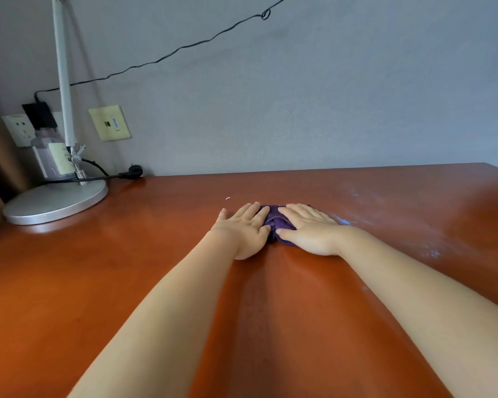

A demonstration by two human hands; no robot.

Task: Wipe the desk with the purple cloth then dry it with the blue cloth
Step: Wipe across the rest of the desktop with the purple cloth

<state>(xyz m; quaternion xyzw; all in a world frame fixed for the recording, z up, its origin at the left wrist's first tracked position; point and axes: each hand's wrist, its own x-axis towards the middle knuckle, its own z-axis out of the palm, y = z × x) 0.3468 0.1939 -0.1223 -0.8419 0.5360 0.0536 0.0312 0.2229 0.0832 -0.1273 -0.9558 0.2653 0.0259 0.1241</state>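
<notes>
Purple cloth (275, 222) lies under both flat, open palms, left hand (243, 229) and right hand (309, 229), neither grip clamped: wiping step. Next, sweep toward wet streaks (342, 221) at three o'clock on the tabletop (127, 268).

Lamp (55, 201), wall sockets (110, 122), perhaps bottles (51, 156).

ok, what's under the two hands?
The purple cloth, bunched on the desk, shows between the left hand and right hand. Its remainder beneath the palms is covered.
</notes>
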